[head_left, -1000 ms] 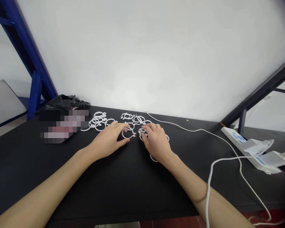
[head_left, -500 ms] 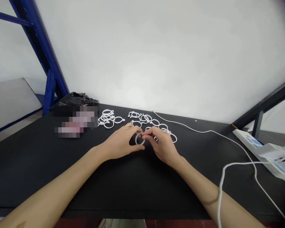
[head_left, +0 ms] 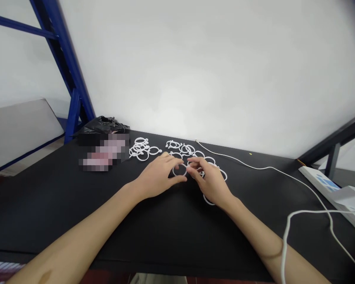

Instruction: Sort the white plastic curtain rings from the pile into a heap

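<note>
A white plastic ring [head_left: 173, 171], of the kind used as a shower curtain ring, is between my two hands just above the black table. My left hand [head_left: 158, 175] curls around its left side, thumb below and fingers above. At the ring's right edge, the thumb and index finger of my right hand [head_left: 208, 179] pinch together. Another white ring [head_left: 208, 201] shows partly from under my right wrist. Behind my hands lie several similar rings [head_left: 199, 152] with small knobs, some partly covered by my right hand. A second cluster of rings [head_left: 142, 159] overlaps farther left.
A black plastic bag [head_left: 102, 124] and a blurred pinkish item [head_left: 106, 154] are at the back left of the black table [head_left: 154, 232]. A white cable [head_left: 239, 159] runs along the right and crosses over my right forearm. A white-and-blue box [head_left: 322, 179] stands far right.
The view has shifted, so the scene sits farther right. The held ring appears wider and turned flatter. A ring under my right wrist has come into sight.
</note>
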